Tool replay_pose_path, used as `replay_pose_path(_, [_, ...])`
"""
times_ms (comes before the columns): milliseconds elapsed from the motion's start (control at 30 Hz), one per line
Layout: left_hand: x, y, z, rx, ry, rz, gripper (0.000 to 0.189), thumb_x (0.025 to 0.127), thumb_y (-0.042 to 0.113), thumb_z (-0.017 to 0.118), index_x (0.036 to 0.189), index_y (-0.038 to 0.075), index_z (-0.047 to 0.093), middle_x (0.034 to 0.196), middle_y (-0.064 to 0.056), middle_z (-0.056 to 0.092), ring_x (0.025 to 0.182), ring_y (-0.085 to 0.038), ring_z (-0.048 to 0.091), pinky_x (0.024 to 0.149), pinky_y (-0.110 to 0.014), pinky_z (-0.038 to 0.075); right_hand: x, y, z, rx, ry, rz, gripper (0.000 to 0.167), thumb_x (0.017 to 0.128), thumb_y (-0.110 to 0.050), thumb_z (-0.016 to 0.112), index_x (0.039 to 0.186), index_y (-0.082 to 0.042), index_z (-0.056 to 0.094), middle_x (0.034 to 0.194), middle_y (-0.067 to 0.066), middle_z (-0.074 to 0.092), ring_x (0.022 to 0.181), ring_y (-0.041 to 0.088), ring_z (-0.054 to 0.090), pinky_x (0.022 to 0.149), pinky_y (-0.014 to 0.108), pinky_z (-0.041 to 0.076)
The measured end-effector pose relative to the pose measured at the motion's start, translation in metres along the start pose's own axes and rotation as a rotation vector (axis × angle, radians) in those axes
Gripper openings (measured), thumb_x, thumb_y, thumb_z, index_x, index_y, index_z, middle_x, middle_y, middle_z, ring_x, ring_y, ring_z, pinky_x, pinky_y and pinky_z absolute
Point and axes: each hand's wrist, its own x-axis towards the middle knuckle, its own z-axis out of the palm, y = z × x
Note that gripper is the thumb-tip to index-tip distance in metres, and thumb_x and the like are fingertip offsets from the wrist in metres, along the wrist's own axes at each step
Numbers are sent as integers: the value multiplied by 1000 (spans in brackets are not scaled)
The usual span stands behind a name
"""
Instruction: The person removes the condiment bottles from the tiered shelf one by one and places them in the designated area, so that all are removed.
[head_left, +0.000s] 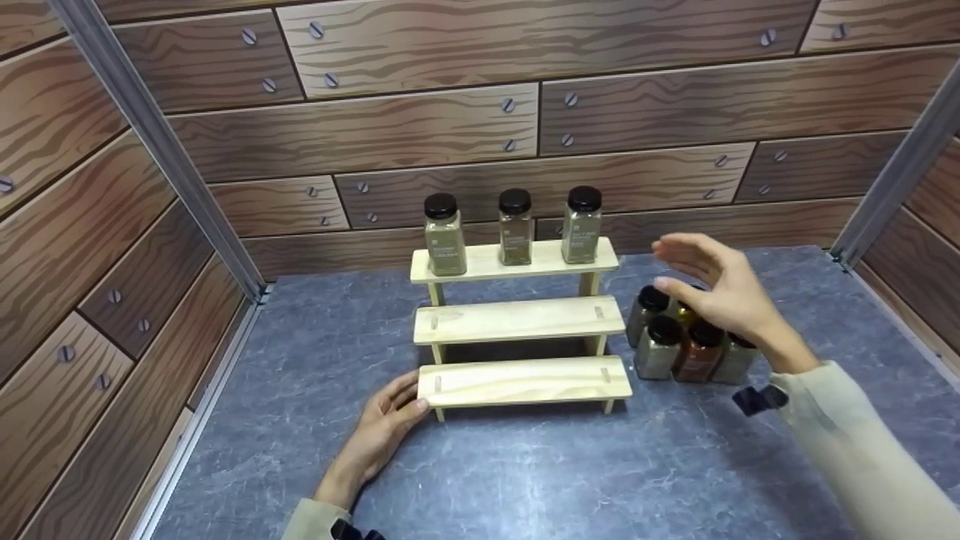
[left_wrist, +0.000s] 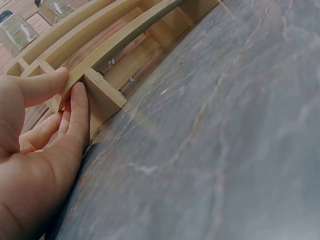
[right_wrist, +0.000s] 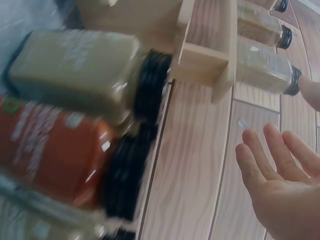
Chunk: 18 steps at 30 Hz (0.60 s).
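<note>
A three-tier wooden display rack [head_left: 517,319] stands mid-table in the head view. My left hand [head_left: 379,431] grips the left end of its lowest step, and the left wrist view shows the thumb above the board and fingers below. Three black-capped spice jars stand upright on the top step: a left jar [head_left: 447,244], a darker middle jar [head_left: 516,240] and a right jar [head_left: 582,236]. My right hand [head_left: 724,292], fingers extended and thumb apart, is above several more jars right of the rack. Among these are an orange-red spice jar [right_wrist: 55,155] and a pale greenish one [right_wrist: 75,75].
The grey marbled tabletop [head_left: 247,442] extends around the rack. Behind it rises a wood-plank patterned wall [head_left: 435,135], with similar panels on both sides. A metal corner post [head_left: 172,157] stands at the left, another post [head_left: 896,187] at the right.
</note>
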Motion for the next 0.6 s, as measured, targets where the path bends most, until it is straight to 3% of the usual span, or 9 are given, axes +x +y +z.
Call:
replay_pose_path(233, [1,2,0,4,3,2,75,103,5,68,163,-10,26,163,-33,36,135,-24,57,115,-30,52,23,-7,16,25,8,20,51,94,1,79,140,9,59,127,-4,70,122,16,68,108,20,54])
replay_pose_path(367, [1,2,0,-11,13,4,75,103,3,67,163,-11,26,163,-34,35,134,-23,58,115,-30,52,33,-10,24,30,1,31,50,94,-1,80,140,9,60,128,-1,69,120,12,68,108,19,54])
replay_pose_path(500, [0,1,1,-20,17,7,74,102,2,67,162,-12,26,162,-34,35,132,-23,60,115,-31,52,43,-12,30,13,-8,53,51,96,-5,80,141,7,60,132,9,67,117,7,67,107,20,54])
replay_pose_path(600, [0,1,1,-18,17,5,74,102,2,67,162,-12,26,162,-34,36,130,-22,61,115,-31,52,50,-12,36,22,-8,80,52,96,-5,80,142,8,59,135,18,66,118,11,68,108,23,55])
